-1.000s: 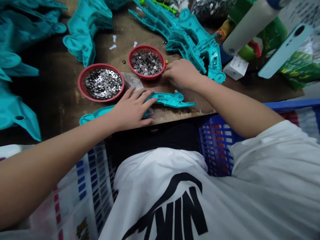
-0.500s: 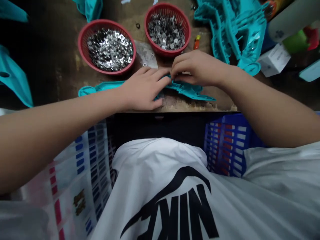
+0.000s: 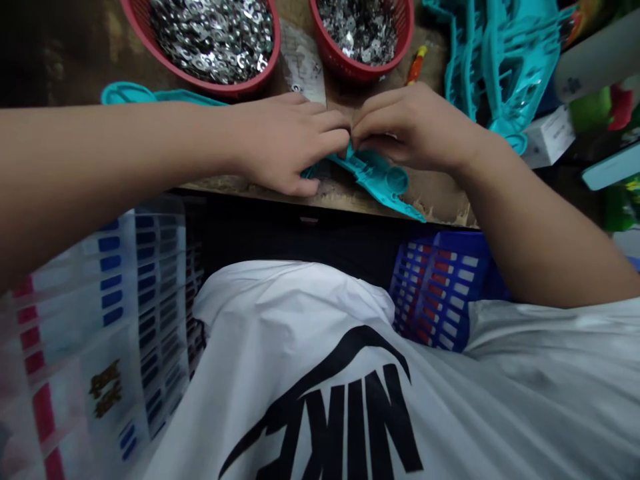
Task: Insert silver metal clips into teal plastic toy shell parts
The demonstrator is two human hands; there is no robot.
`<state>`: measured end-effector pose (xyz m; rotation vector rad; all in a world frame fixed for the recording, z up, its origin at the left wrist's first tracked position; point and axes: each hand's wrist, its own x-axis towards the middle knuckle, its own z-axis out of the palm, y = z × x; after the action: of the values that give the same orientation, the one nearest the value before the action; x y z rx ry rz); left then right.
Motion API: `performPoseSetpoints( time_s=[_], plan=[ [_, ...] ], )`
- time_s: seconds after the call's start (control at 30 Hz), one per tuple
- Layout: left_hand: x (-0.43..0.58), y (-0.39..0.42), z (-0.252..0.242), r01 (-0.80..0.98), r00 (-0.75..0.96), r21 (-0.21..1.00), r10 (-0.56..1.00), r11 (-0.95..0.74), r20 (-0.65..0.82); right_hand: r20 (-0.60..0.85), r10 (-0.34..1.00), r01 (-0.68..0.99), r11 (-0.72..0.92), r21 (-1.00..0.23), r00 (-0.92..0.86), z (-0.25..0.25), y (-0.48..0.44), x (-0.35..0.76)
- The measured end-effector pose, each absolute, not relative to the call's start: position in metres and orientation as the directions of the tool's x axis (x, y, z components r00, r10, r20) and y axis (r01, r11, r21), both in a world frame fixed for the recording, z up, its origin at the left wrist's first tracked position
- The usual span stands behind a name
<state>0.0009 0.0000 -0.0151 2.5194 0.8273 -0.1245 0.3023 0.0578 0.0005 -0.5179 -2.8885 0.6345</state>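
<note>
A long teal plastic part (image 3: 377, 179) lies along the front edge of the wooden table (image 3: 440, 200); its far end (image 3: 125, 93) shows left of my arm. My left hand (image 3: 285, 140) lies flat on the part, fingers stretched out and pressing it down. My right hand (image 3: 410, 127) is curled over the part, fingertips pinched together right against my left fingertips; what they pinch is hidden. Two red baskets of small silvery metal pieces stand just beyond my hands, one on the left (image 3: 210, 40) and one on the right (image 3: 363, 30).
Stacked teal plastic parts (image 3: 505, 60) stand at the back right, next to a small white box (image 3: 547, 137) and green packaging. A blue crate (image 3: 440, 287) sits under the table edge on my right, a striped woven bag (image 3: 115, 293) on my left.
My right hand came back from the right basket and met my left fingertips over the teal part. My view tilted down, so the baskets moved to the top edge.
</note>
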Motion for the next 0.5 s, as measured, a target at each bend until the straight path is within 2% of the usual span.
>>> performPoseSetpoints(
  time_s=[0.13, 0.33, 0.5],
  plan=[
    [0.0025, -0.0022, -0.0117, 0.587, 0.800, 0.477, 0.558, -0.654, -0.220, 0.030, 0.421, 0.352, 0.794, -0.496, -0.906, 0.0040, 0.0550, 0.3004],
    [0.0031, -0.0032, -0.0112, 0.612, 0.775, 0.503, 0.588, -0.610, -0.231, 0.007, 0.460, 0.385, 0.750, -0.538, -0.888, 0.0014, 0.0561, 0.2962],
    [0.0019, -0.0014, -0.0161, 0.599, 0.768, 0.564, 0.608, -0.569, -0.202, -0.055, 0.477, 0.441, 0.756, -0.483, -0.877, 0.0038, 0.0533, 0.2953]
  ],
)
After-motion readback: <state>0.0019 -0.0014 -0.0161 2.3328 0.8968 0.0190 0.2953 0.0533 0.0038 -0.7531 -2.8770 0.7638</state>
